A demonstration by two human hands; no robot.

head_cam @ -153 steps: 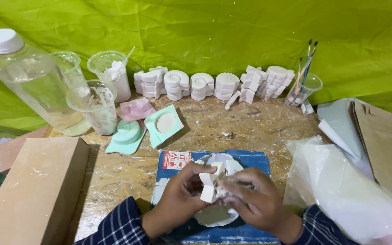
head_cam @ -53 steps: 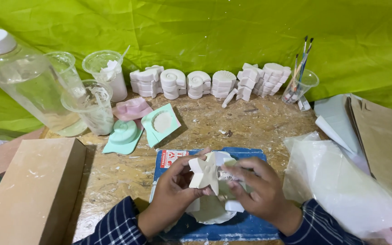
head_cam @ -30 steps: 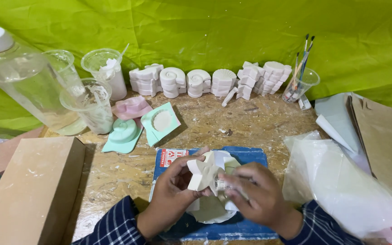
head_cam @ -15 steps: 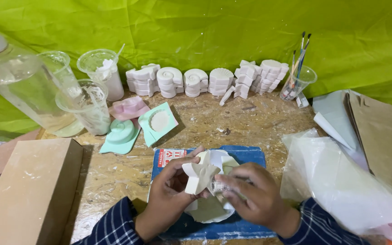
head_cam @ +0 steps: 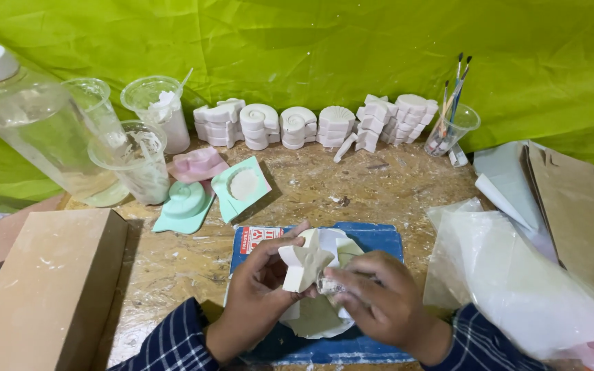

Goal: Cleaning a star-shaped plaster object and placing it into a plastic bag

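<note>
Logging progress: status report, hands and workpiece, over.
Left hand grips white star cast. Right hand pinches small clear object against it. Nothing blocking.

Light: we see bright, even, soft light.
Shadows: faint, short.
Blur: we notice slight softness at the edges.

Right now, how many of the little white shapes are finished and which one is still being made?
Done: a row of white plaster casts stands by the green backdrop. In hand: the left hand holds a white star-shaped cast while the right hand works at it with something small. Left: the green mould has a cast inside.
</note>
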